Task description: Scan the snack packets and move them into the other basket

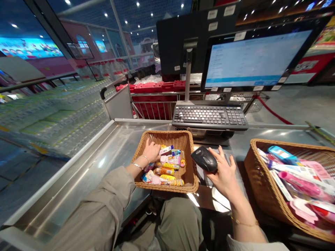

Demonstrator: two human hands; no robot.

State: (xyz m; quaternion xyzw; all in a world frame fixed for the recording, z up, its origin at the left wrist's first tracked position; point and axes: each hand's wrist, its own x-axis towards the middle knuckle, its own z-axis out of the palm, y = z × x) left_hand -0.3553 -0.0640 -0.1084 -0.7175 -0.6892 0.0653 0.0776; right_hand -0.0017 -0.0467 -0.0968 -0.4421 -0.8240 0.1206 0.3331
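Note:
My left hand (151, 150) reaches into a wicker basket (191, 176) on the steel counter, its fingers closed on a small packet (165, 150) among several colourful small items. My right hand (224, 171) holds a black handheld barcode scanner (204, 158) just right of that basket, with the fingers partly spread behind it. A bracelet shows on each wrist.
A second wicker basket (255, 181) at the right holds several packaged toothbrushes. Behind stand a black keyboard (209, 116), a lit screen (258, 59) and a second monitor's back (180, 38). The steel counter (86, 174) runs left; shopping trolleys (154, 104) lie beyond.

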